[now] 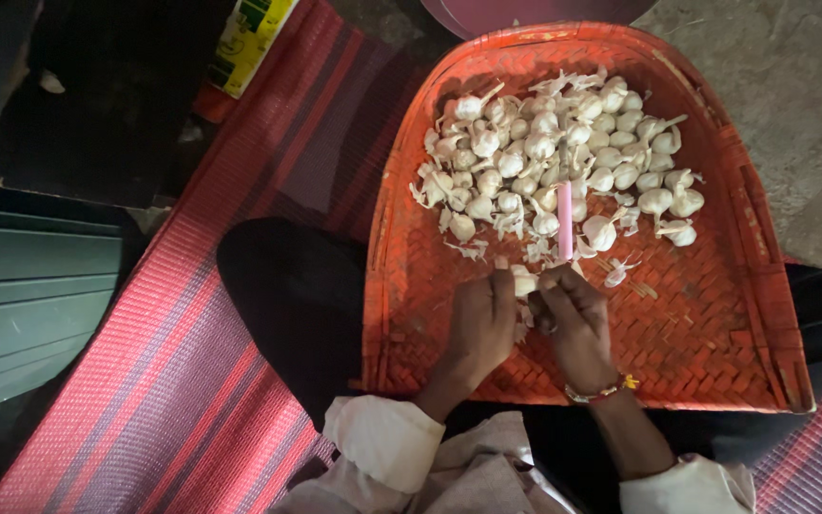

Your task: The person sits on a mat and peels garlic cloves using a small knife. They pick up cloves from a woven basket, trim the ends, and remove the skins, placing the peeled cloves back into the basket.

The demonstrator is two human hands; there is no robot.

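Head view shows the left hand (480, 328) and right hand (577, 324), fingers pinched on one garlic bulb (524, 282) near the orange woven tray (715, 352)'s middle, right also gripping a pink-handled knife (564, 221), while the heap of garlic (549, 157) toward the far edge looks mostly whole

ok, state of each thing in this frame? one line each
left hand: fingers pinched on a garlic bulb
right hand: gripping a pink-handled tool, upright
garlic pile: loose, unpeeled, heaped in tray
woven tray: resting across the lap
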